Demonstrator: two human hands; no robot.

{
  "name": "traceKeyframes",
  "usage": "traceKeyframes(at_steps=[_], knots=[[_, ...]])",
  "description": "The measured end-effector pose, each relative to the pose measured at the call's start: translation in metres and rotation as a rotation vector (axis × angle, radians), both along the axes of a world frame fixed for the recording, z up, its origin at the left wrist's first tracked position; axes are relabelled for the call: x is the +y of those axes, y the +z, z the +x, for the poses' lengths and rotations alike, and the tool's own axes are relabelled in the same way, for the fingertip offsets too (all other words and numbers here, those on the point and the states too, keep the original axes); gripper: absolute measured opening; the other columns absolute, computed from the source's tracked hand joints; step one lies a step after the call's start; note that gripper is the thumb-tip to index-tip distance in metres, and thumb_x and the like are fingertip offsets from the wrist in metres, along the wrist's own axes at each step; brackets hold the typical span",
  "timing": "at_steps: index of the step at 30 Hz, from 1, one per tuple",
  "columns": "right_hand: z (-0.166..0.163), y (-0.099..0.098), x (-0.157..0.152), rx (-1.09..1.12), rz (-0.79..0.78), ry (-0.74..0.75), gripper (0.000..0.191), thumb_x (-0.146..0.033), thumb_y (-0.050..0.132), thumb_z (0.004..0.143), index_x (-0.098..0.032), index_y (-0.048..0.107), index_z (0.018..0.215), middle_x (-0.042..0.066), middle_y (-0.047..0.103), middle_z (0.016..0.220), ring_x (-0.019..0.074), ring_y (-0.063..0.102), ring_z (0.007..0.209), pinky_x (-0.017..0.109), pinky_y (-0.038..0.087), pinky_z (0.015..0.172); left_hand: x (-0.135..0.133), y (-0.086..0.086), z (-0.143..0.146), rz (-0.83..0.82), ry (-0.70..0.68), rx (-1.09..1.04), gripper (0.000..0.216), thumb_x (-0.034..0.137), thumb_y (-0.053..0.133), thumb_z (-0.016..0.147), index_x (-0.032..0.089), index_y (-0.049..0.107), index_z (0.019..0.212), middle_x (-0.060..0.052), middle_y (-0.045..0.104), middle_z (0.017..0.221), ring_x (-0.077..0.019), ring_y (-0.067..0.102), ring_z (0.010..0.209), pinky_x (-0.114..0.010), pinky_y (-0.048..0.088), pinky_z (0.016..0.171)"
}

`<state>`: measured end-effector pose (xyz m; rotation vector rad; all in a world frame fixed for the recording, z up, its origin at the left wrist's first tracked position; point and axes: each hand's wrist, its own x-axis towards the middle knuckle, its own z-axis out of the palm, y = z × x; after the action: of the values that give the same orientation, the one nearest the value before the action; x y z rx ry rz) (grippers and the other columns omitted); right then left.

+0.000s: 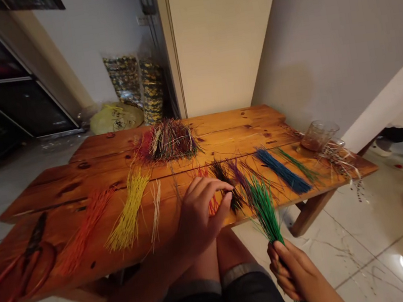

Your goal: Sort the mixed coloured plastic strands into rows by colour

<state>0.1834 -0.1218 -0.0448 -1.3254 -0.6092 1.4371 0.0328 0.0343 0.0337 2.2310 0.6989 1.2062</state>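
Tiled floor [356, 249] is seen on both sides of a plank table [233, 133], whose near edge runs just beneath the hands. Laid across it are orange strands [85, 231], yellow strands [127, 212] and blue strands [283, 171], with a tangled multicoloured heap [167, 141] toward the far edge and red-handled shears [22, 268] at the left corner. Dark strands [225, 185] are met by the left hand [198, 219], its fingers [210, 185] half-curled, any hold unclear. A green strand bundle [265, 212] is gripped tightly in the closed right hand [291, 271], held beyond the edge above open floor.
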Motion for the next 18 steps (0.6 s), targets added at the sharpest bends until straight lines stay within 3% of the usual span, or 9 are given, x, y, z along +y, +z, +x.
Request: traceKeyframes(at_steps=[4, 9, 14, 18], knots=[[-0.009, 0.004, 0.005, -0.081, 0.007, 0.053, 0.044, -0.062, 0.046, 0.08, -0.019, 0.04, 0.073, -0.012, 0.026, 0.048, 0.0017, 0.019, 0.035, 0.013, 0.014, 0.032, -0.003, -0.002, -0.004, -0.074, 0.068, 0.06, 0.008, 0.022, 0.052, 0.083, 0.023, 0.06, 0.085, -0.001, 0.062, 0.088, -0.0181, 0.053, 0.09, -0.033, 0.038, 0.085], [-0.011, 0.012, 0.006, -0.247, 0.054, 0.103, 0.04, -0.059, 0.04, 0.084, -0.02, 0.041, 0.075, -0.01, 0.028, 0.049, 0.0043, 0.024, 0.038, 0.017, 0.018, 0.035, -0.006, -0.005, -0.01, -0.136, 0.048, 0.053, 0.008, 0.022, 0.051, 0.085, 0.022, 0.06, 0.083, -0.001, 0.061, 0.088, -0.0175, 0.052, 0.091, -0.031, 0.037, 0.084], [-0.011, 0.019, 0.006, -0.557, 0.107, 0.027, 0.038, -0.057, 0.046, 0.082, -0.02, 0.046, 0.072, -0.003, 0.043, 0.055, 0.0114, 0.04, 0.049, 0.022, 0.033, 0.045, -0.017, -0.004, -0.023, -0.203, 0.095, -0.039, 0.013, 0.021, 0.048, 0.086, 0.023, 0.056, 0.095, -0.002, 0.059, 0.089, -0.0168, 0.054, 0.086, -0.03, 0.04, 0.078], [-0.014, 0.017, 0.005, -0.751, 0.19, 0.004, 0.029, -0.052, 0.047, 0.083, -0.023, 0.05, 0.078, 0.0, 0.049, 0.058, 0.0166, 0.045, 0.054, 0.026, 0.037, 0.051, -0.028, -0.001, -0.033, -0.074, 0.148, -0.184, 0.015, 0.015, 0.048, 0.084, 0.024, 0.053, 0.095, -0.002, 0.057, 0.086, -0.0164, 0.053, 0.083, -0.031, 0.04, 0.077]])
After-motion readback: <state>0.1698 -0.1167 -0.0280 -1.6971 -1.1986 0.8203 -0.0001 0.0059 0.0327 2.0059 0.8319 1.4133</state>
